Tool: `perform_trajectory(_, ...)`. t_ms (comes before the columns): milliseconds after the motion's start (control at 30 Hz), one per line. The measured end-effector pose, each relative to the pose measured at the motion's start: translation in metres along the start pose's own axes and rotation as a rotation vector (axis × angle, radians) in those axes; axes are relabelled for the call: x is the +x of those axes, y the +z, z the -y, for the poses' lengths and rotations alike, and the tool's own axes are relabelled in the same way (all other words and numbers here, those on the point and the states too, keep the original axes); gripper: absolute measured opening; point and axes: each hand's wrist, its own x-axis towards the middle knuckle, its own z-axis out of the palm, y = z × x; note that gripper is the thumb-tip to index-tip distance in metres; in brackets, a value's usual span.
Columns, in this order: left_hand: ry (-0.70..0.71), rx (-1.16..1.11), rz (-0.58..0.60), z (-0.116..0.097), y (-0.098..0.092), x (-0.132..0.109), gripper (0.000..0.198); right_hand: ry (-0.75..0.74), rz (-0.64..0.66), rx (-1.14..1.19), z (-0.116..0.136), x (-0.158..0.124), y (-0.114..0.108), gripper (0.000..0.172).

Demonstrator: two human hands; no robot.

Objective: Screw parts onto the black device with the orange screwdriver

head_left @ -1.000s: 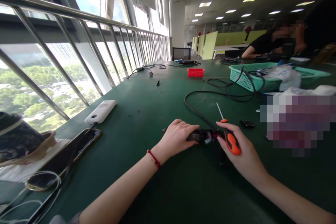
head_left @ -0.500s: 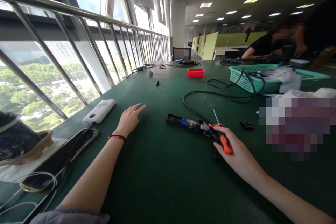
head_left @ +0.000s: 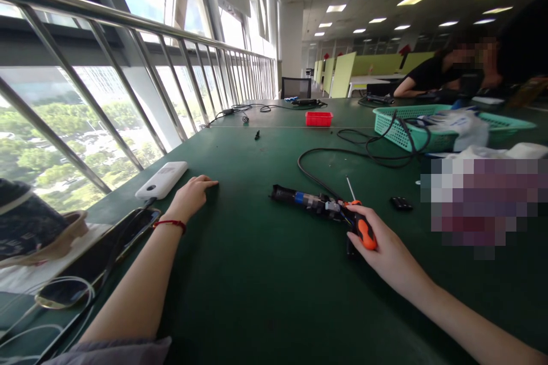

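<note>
My left hand (head_left: 191, 194) lies palm down on the green table (head_left: 257, 274), fingers together and nearly flat, nothing visible in them, just right of a white power bank (head_left: 162, 180). My right hand (head_left: 387, 254) is closed round the orange-and-black handle of a screwdriver (head_left: 363, 229), whose thin shaft points up and away. The hand rests against the near end of an opened black device (head_left: 305, 200) with exposed wires and a blue part. A black cable (head_left: 319, 177) runs from the device. A small black part (head_left: 402, 203) lies to its right.
A phone (head_left: 100, 259) with a white cord lies near the left edge, beside a metal railing (head_left: 128, 68) and windows. A teal basket (head_left: 432, 128) with cables and a bag stands far right, a red box (head_left: 319, 118) at the back. A person sits at the far right.
My left hand let go of the device, swung left across the table, and has drawn back to rest near the power bank. My right hand keeps the screwdriver by the device.
</note>
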Motion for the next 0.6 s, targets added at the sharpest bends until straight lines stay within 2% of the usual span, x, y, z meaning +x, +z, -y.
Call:
perform_trajectory(133,0.006,0.013,0.000,0.001,-0.003,-0.004,0.046,-0.004,0.004,0.001,0.000,0.000,-0.001,0.047)
perform_trajectory(200,-0.027,0.058,0.008,-0.008,-0.010,-0.005,0.043,-0.015,-0.004,0.007,0.000,-0.001,-0.001,0.047)
perform_trajectory(300,-0.136,0.168,0.055,-0.034,-0.022,-0.005,0.039,-0.022,-0.040,0.023,0.000,0.000,0.000,0.047)
perform_trajectory(433,-0.244,0.227,0.084,-0.088,-0.032,-0.011,0.036,0.022,-0.060,0.028,0.001,0.002,-0.001,0.044)
perform_trajectory(500,-0.211,0.219,0.088,-0.123,-0.036,-0.024,0.035,0.032,-0.058,0.022,0.002,0.003,-0.002,0.043)
perform_trajectory(533,-0.158,0.208,0.086,-0.143,-0.037,-0.033,0.033,0.029,-0.059,0.018,0.003,0.003,-0.002,0.043)
perform_trajectory(600,0.170,0.134,0.058,-0.181,-0.040,-0.054,0.028,0.011,-0.064,0.009,0.004,0.003,-0.001,0.042)
